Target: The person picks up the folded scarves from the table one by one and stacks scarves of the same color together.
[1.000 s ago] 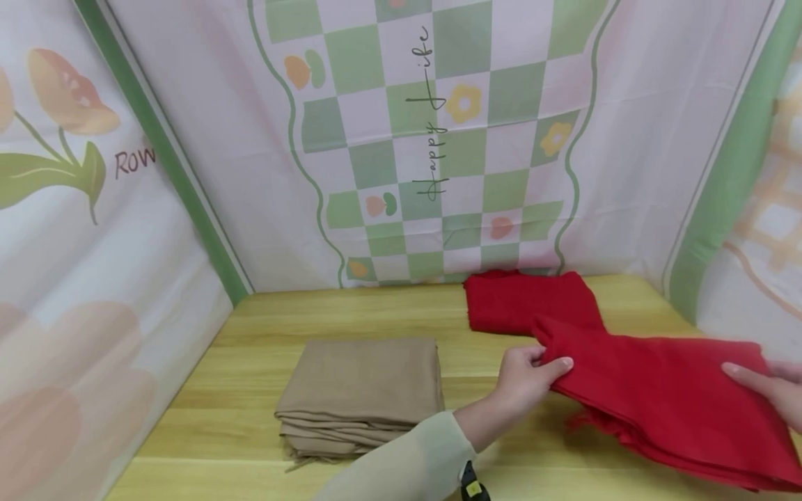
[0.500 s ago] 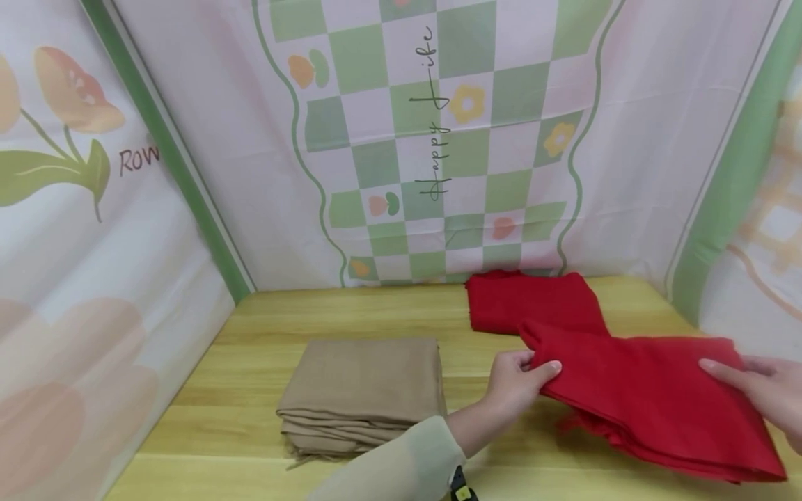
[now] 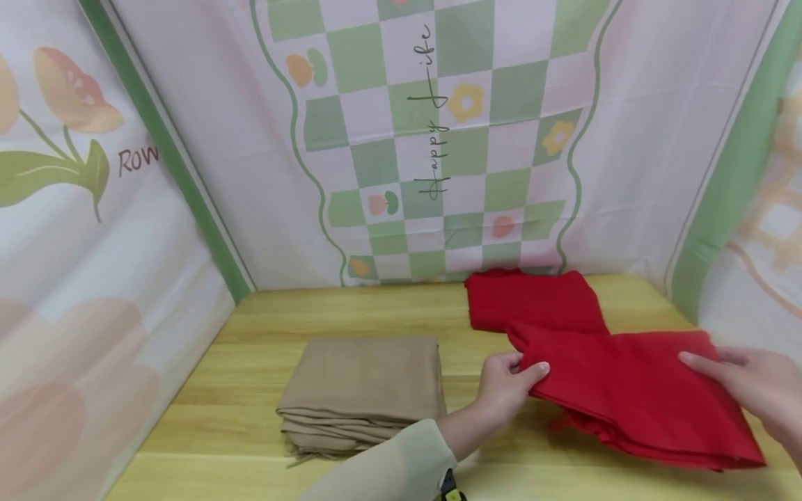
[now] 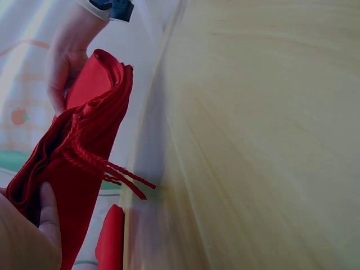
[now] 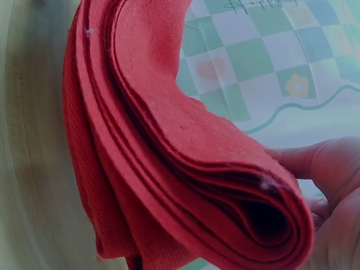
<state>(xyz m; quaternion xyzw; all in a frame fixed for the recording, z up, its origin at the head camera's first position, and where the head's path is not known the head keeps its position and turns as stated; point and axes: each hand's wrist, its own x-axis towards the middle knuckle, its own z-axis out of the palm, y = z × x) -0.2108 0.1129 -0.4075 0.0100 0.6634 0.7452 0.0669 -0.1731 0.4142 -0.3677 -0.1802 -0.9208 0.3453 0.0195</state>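
Both hands hold a folded red cloth up over the table at the right, its layers stacked in several folds. My left hand pinches its left edge, thumb on top and fingers underneath. My right hand grips the right end, with the thumb lying over the upper face. In the left wrist view, twisted red cords hang from the folded side. The right wrist view shows the rounded fold of the cloth in front of the right hand. Behind it lies another folded red cloth, partly overlapped in the head view.
A stack of folded beige cloth sits on the wooden table, left of the left forearm. Printed fabric curtains enclose the table at the back and both sides. A dark band is on the left wrist.
Both hands have shifted left with the held red cloth, the right hand more than the left and coming further into view. The beige stack and the rear red cloth stay in place.
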